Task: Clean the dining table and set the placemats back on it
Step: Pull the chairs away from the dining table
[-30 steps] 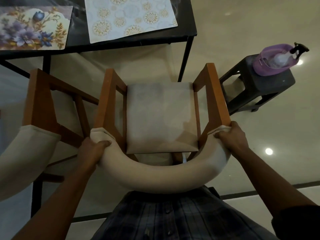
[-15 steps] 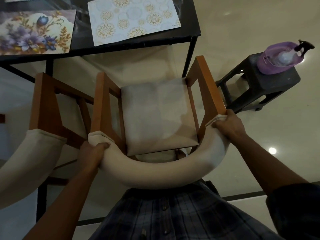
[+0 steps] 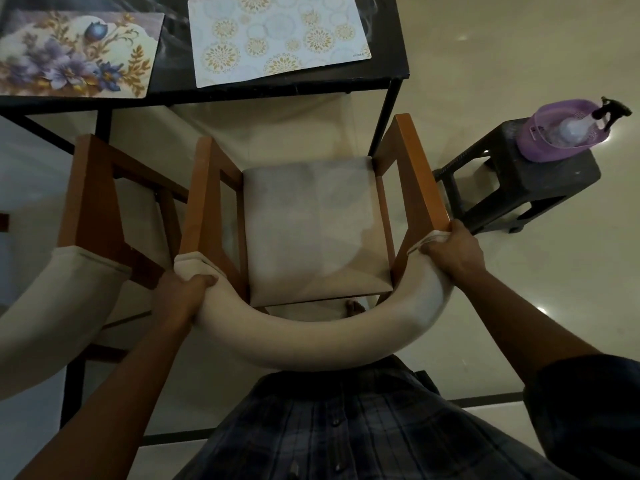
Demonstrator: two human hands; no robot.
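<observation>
Directly below me stands a wooden chair with a pale seat cushion and a curved cream padded backrest. My left hand grips the backrest's left end and my right hand grips its right end. The chair faces the black dining table at the top of the head view. On the table lie a floral placemat with purple flowers at the left and a white placemat with gold medallions beside it.
A second chair of the same kind stands close on the left. A dark plastic stool at the right carries a purple basket holding a spray bottle. Pale tiled floor spreads to the right.
The chair has shifted forward toward the table and a little to the right, its front now near the table leg. Both hands keep their grip on the backrest.
</observation>
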